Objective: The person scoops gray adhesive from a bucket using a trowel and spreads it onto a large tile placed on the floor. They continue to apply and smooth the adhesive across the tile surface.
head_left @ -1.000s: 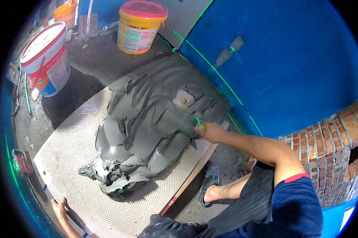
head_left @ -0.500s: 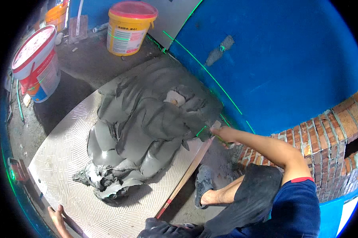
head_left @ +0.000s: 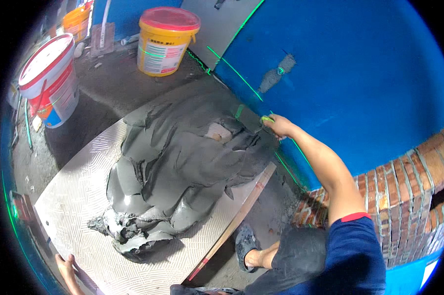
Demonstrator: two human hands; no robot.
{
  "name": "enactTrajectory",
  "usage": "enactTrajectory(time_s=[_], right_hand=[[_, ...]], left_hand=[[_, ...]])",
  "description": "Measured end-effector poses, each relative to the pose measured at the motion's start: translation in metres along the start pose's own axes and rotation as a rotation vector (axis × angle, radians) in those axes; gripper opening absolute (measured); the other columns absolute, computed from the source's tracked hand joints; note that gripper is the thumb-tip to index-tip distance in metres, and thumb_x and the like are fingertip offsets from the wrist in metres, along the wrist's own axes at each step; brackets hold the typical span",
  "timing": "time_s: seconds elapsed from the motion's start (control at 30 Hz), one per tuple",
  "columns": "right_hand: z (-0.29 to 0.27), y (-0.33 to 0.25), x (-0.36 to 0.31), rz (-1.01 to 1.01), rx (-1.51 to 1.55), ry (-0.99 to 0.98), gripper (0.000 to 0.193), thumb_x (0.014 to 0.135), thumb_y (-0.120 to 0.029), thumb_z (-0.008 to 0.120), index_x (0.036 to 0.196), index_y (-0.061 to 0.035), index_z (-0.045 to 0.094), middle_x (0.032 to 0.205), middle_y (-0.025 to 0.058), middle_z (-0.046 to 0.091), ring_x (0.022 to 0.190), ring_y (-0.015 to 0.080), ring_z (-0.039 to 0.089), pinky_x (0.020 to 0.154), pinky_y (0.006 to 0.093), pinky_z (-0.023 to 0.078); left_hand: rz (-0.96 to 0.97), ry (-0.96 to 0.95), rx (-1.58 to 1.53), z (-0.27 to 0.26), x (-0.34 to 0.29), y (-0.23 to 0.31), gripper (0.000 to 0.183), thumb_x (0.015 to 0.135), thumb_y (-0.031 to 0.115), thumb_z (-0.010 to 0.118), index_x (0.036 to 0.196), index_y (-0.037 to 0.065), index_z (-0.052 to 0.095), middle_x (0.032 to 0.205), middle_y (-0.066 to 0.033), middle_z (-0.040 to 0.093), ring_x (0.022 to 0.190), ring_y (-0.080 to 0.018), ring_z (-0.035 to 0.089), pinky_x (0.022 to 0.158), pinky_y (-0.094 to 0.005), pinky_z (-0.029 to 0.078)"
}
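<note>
A large pale tile (head_left: 79,196) lies with its ribbed face up, much of it under a thick, wavy layer of wet grey mortar (head_left: 172,152). Near its far right corner, close to the blue wall, my right hand (head_left: 279,126) is closed around the yellow-green handle of a trowel (head_left: 266,119). The trowel's grey blade is at the mortar and hard to tell apart from it. A bare patch of tile shows just left of the blade. My left hand (head_left: 67,268) grips the tile's near left edge, with some fingers hidden below it.
A yellow bucket with a red lid (head_left: 167,44) stands beyond the tile; a white and red bucket (head_left: 49,81) is at the left. The blue wall (head_left: 340,88) and a brick ledge (head_left: 379,196) bound the right side. My shoe (head_left: 246,246) is beside the tile's right edge.
My right hand and the trowel have moved up and away, from the tile's right corner toward the mortar's far side by the wall. My left hand stays at the tile edge.
</note>
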State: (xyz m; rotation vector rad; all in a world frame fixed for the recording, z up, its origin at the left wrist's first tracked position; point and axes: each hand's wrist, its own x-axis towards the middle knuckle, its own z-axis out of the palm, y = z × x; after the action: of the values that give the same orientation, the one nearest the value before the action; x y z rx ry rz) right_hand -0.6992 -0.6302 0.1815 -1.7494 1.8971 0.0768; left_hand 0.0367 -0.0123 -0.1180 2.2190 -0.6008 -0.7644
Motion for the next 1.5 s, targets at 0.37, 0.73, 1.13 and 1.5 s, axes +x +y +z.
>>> enactTrajectory(time_s=[0.37,0.73,1.13,1.5], right_hand=[[0.041,0.006,0.037,-0.031,-0.073,-0.139,0.045,0.099,-0.045,0.047,0.109,-0.0044,0.064,0.066,0.0112,0.060,0.050,0.0217,0.057,0.046,0.0390,0.049],[0.022,0.140,-0.028,-0.231,-0.579,0.258,0.046,0.096,-0.048,0.052,0.127,-0.0146,0.059,0.094,0.0184,0.071,0.082,0.0360,0.070,0.072,0.0476,0.055],[0.111,0.101,-0.189,-0.417,-0.337,0.063,0.038,0.098,-0.041,0.053,0.122,-0.0123,0.060,0.080,0.0171,0.068,0.069,0.0354,0.067,0.063,0.0487,0.054],[0.087,0.149,-0.187,0.273,0.211,-0.194,0.045,0.098,-0.044,0.054,0.121,-0.0056,0.061,0.092,0.0088,0.068,0.072,0.0192,0.066,0.061,0.0378,0.051]], left_hand=[[-0.177,0.123,0.236,-0.018,-0.010,0.018,0.074,0.081,0.021,0.071,0.136,-0.017,0.038,0.128,-0.0295,0.054,0.118,-0.0312,0.053,0.102,-0.0375,0.040],[-0.203,0.098,0.175,0.004,-0.006,-0.004,0.070,0.091,0.022,0.068,0.143,-0.009,0.033,0.139,-0.0252,0.047,0.121,-0.0327,0.051,0.102,-0.0395,0.039],[-0.152,0.137,0.260,-0.002,-0.003,-0.014,0.068,0.090,0.029,0.069,0.139,-0.008,0.039,0.129,-0.0254,0.054,0.115,-0.0343,0.054,0.098,-0.0419,0.041],[-0.112,0.248,0.275,0.001,-0.006,-0.027,0.077,0.091,0.039,0.066,0.146,-0.004,0.034,0.146,-0.0268,0.043,0.131,-0.0361,0.047,0.104,-0.0465,0.039]])
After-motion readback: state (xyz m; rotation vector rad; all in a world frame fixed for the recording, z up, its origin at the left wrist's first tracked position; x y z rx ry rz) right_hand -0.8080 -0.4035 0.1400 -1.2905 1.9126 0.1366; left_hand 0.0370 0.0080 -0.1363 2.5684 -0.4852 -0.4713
